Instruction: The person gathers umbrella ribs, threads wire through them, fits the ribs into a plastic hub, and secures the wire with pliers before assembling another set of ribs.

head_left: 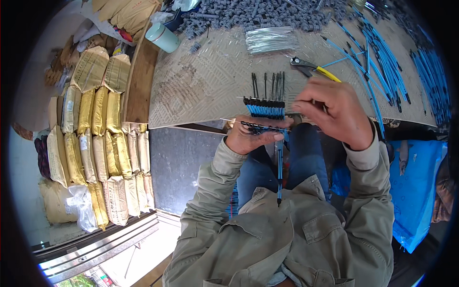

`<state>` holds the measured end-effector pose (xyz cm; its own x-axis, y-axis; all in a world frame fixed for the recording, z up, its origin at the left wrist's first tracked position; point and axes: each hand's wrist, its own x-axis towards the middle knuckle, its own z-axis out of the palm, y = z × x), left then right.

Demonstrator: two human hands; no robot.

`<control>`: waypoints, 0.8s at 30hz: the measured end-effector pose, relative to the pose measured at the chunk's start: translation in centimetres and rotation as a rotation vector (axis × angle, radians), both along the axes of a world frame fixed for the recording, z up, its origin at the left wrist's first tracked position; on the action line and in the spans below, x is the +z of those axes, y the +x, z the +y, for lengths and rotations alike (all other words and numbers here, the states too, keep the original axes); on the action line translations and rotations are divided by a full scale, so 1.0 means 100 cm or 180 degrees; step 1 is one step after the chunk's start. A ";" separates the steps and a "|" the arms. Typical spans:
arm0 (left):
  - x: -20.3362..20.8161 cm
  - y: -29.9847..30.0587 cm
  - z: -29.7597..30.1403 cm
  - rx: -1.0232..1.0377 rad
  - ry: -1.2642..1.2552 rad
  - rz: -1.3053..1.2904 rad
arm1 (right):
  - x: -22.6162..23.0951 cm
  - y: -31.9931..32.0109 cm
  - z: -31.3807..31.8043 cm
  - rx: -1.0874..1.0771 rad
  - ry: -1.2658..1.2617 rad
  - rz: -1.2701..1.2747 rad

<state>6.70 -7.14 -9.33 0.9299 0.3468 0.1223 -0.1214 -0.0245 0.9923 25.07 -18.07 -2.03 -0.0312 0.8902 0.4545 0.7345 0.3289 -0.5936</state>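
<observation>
The left hand (253, 137), at the centre of the frame, is closed around a bundle of black-tipped blue rods (266, 110), its thumb laid across the lower part. The right hand (334, 107), just right of centre, is raised with its fingers curled in and thumb close to them; whether it pinches anything, I cannot tell. The bundle sits above the lap, near the front edge of the worktop (201, 86). At least 2 thin wires appear to cross it, and 1 blue rod with a black end (279, 172) hangs down toward the jacket.

The bundle looks light, with slim, fairly stiff rods that may be smooth and apt to slide or fan apart. It seems best held flat across the rows of black joints, clear of the wire ends. The left fingers hide its underside, and the joints are too small and dark to count.

Beyond the hands, pliers with a yellow handle (330, 74) lie on the worktop, part of them behind the right hand. Above centre is a stack of silvery wires (271, 40); along the top edge, a heap of grey plastic fittings (258, 18), cut off by the frame. More blue rods (382, 57) spread across the upper right.
</observation>
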 end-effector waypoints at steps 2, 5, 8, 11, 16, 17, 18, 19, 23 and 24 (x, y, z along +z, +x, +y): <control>-0.005 0.001 0.000 -0.0115 -0.0218 -0.0104 | -0.006 -0.003 -0.001 -0.0177 0.0056 -0.0169; -0.009 0.001 0.001 -0.0148 -0.0289 -0.0189 | -0.015 0.008 -0.003 -0.0044 -0.0094 0.0264; -0.011 0.003 0.004 -0.0184 -0.0293 -0.0221 | -0.035 0.025 0.008 0.0412 -0.0400 0.1315; -0.012 0.004 0.001 -0.0245 -0.0264 -0.0185 | -0.092 0.026 0.022 -0.0175 -0.0013 -0.0112; -0.010 0.002 0.007 -0.0433 0.0088 -0.0341 | -0.104 0.007 0.049 0.0666 -0.0273 -0.0818; -0.008 0.002 0.010 -0.0522 0.0318 -0.0338 | -0.105 0.007 0.056 0.0828 -0.0238 -0.0908; -0.008 0.002 0.011 -0.0611 0.0545 -0.0335 | -0.106 0.007 0.060 0.0991 -0.0207 -0.0996; -0.013 0.000 0.010 -0.0608 0.0531 -0.0328 | -0.107 0.008 0.061 0.0996 -0.0218 -0.0986; -0.050 -0.014 -0.007 -0.0561 0.0326 -0.0350 | -0.112 0.008 0.060 0.0975 -0.0312 -0.1169; -0.054 -0.015 -0.013 -0.0572 -0.0988 -0.0451 | -0.111 0.008 0.061 0.0952 -0.0271 -0.1109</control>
